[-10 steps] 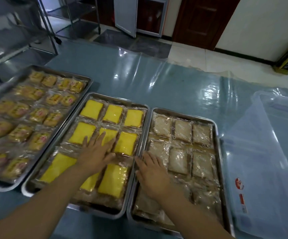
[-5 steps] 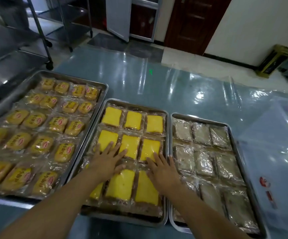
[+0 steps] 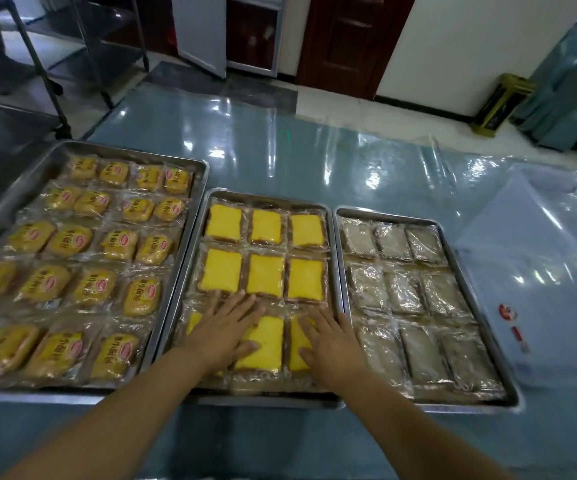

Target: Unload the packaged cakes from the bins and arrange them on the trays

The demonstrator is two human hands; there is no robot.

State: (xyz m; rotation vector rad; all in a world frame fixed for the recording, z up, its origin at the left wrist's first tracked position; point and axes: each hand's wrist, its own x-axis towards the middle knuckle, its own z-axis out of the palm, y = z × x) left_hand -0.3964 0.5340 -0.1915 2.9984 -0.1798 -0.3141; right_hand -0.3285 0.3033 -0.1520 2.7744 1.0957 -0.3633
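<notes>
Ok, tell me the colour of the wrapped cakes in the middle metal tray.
The wrapped cakes are bright yellow on top; the head view shows it.

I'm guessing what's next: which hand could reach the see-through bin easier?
Probably right. The right hand rests at the right of the middle tray, nearer the clear bin; the left hand lies farther left.

sheet (image 3: 280, 150): clear, glossy, over blue tabletop | rack (image 3: 43, 69): metal, past far-left corner | white door (image 3: 199, 29): ajar, beyond far edge | brown door (image 3: 346, 39): right of it | yellow box (image 3: 498, 105): floor, by wall
</notes>
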